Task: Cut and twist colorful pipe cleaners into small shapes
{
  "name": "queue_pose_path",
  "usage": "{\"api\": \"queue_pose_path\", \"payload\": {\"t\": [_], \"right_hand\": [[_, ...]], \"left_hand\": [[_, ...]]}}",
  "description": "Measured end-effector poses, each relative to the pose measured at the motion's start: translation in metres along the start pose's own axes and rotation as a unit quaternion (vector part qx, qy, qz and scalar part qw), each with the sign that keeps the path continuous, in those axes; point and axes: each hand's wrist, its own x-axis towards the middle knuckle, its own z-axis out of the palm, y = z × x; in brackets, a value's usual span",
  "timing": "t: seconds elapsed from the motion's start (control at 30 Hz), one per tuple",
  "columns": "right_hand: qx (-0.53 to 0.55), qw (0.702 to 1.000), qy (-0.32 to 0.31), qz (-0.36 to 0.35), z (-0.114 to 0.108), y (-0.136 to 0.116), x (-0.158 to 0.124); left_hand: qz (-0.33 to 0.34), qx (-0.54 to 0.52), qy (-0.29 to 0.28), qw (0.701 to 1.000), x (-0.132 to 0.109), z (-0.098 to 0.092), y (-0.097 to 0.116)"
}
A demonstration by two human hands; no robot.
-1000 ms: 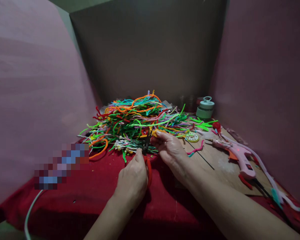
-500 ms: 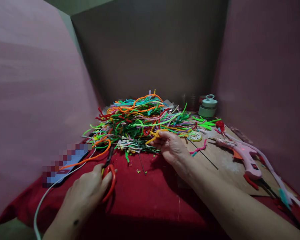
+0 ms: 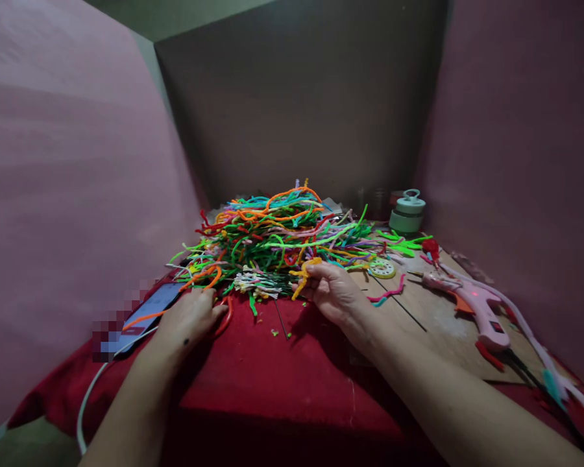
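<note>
A big heap of coloured pipe cleaners (image 3: pixel 282 230) lies at the back of the red cloth (image 3: pixel 282 376). My right hand (image 3: pixel 333 292) is closed on a yellow pipe cleaner piece (image 3: pixel 304 274) just in front of the heap. My left hand (image 3: pixel 189 318) rests on the cloth at the left, fingers curled over red-handled scissors (image 3: pixel 222 311). The scissors' blades are hidden under the heap's edge. A small bundle of pale flower stamens (image 3: pixel 253 283) lies between my two hands.
A phone (image 3: pixel 146 311) with a white cable (image 3: pixel 90 395) lies at the left. A pink glue gun (image 3: pixel 472 301) rests on a wooden board (image 3: pixel 433 318) at the right. Tape rolls (image 3: pixel 407 213) stand at the back right. Walls close in on three sides.
My left hand carried the scissors away from the middle to the left and set them down near the phone. My right hand kept the yellow piece and barely moved.
</note>
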Motion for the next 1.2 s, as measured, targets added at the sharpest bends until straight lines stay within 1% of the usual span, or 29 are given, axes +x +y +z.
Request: {"api": "queue_pose_path", "payload": {"t": [0.07, 0.1, 0.13, 0.17, 0.2, 0.23, 0.3, 0.37, 0.4, 0.47, 0.53, 0.6, 0.63, 0.73, 0.77, 0.8, 0.87, 0.93, 1.03, 1.1, 1.2], "right_hand": [[-0.012, 1.0, -0.022, 0.004, 0.0, 0.001, 0.0], [-0.019, 0.999, -0.03, 0.006, -0.001, 0.002, 0.0], [-0.026, 0.999, -0.039, 0.006, -0.001, 0.002, 0.0], [-0.033, 0.998, -0.047, 0.003, -0.001, 0.003, -0.001], [-0.039, 0.998, -0.056, -0.003, -0.001, 0.004, -0.001], [-0.042, 0.997, -0.066, -0.01, -0.001, 0.004, -0.001], [-0.05, 0.995, -0.083, -0.02, -0.001, 0.005, -0.001], [-0.059, 0.994, -0.09, -0.021, -0.001, 0.005, -0.001], [-0.067, 0.994, -0.089, -0.02, -0.001, 0.005, -0.001], [-0.086, 0.993, -0.078, -0.024, 0.0, 0.004, 0.0], [-0.106, 0.991, -0.056, -0.05, 0.0, 0.005, 0.001], [-0.127, 0.988, -0.029, -0.085, -0.001, 0.006, 0.003], [-0.138, 0.985, -0.012, -0.101, -0.001, 0.006, 0.003], [-0.169, 0.976, 0.028, -0.133, -0.003, 0.007, 0.005], [-0.174, 0.974, 0.038, -0.142, -0.004, 0.007, 0.006], [-0.173, 0.973, 0.043, -0.149, -0.004, 0.007, 0.006], [-0.152, 0.976, 0.045, -0.148, -0.004, 0.006, 0.006], [-0.123, 0.983, 0.04, -0.128, -0.003, 0.005, 0.005], [-0.102, 0.991, 0.005, -0.085, -0.003, 0.002, 0.004], [-0.091, 0.994, -0.016, -0.053, -0.004, 0.001, 0.005], [-0.054, 0.998, 0.001, -0.026, -0.005, -0.001, 0.007]], "left_hand": [[0.018, 0.034, 0.004, 0.999, 0.0, -0.007, 0.012], [0.025, 0.016, 0.015, 0.999, -0.002, -0.012, 0.021], [0.045, -0.032, 0.028, 0.998, -0.004, -0.016, 0.032], [0.088, -0.109, 0.016, 0.99, -0.006, -0.02, 0.044], [0.118, -0.198, -0.001, 0.973, -0.008, -0.024, 0.057], [0.142, -0.275, -0.038, 0.95, -0.009, -0.027, 0.069], [0.149, -0.375, -0.114, 0.908, -0.006, -0.03, 0.089], [0.152, -0.424, -0.186, 0.873, 0.002, -0.029, 0.1], [0.149, -0.434, -0.213, 0.863, 0.006, -0.027, 0.102], [0.138, -0.449, -0.24, 0.849, 0.015, -0.023, 0.104], [0.117, -0.466, -0.235, 0.845, 0.02, -0.018, 0.104], [0.103, -0.481, -0.203, 0.847, 0.02, -0.012, 0.106], [0.104, -0.482, -0.175, 0.852, 0.019, -0.009, 0.108], [0.129, -0.469, -0.065, 0.871, 0.012, 0.002, 0.117], [0.136, -0.474, -0.043, 0.869, 0.01, 0.005, 0.12], [0.138, -0.488, -0.039, 0.861, 0.009, 0.009, 0.122], [0.123, -0.538, -0.07, 0.831, 0.007, 0.014, 0.125], [0.103, -0.575, -0.105, 0.805, 0.007, 0.017, 0.127], [0.096, -0.606, -0.12, 0.78, 0.008, 0.019, 0.127], [0.095, -0.634, -0.139, 0.755, 0.008, 0.02, 0.126], [0.088, -0.665, -0.17, 0.722, 0.007, 0.022, 0.125]]}}
